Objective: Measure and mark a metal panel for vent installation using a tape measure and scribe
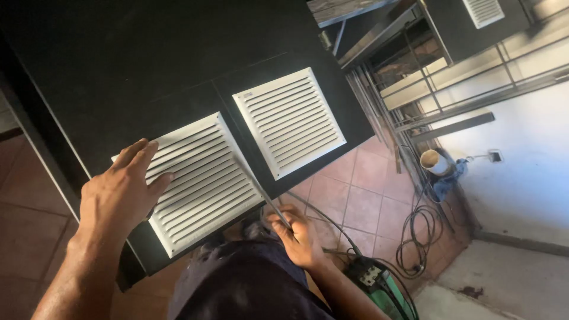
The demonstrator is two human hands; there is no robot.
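Note:
A black panel (148, 65) lies in front of me with two white louvred vent grilles set in it. My left hand (121, 192) rests flat on the left edge of the nearer vent grille (201, 184), fingers spread over its slats. The second vent grille (289, 121) sits further right, untouched. My right hand (296, 234) is below the panel's lower edge, closed around a thin grey metal rod (261, 192) that slants up across the corner of the nearer grille.
Terracotta floor tiles (367, 195) lie below. Black cables (415, 237) coil on the floor near a green machine (379, 284). Metal bars and frames (415, 89) lean at the upper right, by a white wall (527, 166) and a small can (434, 161).

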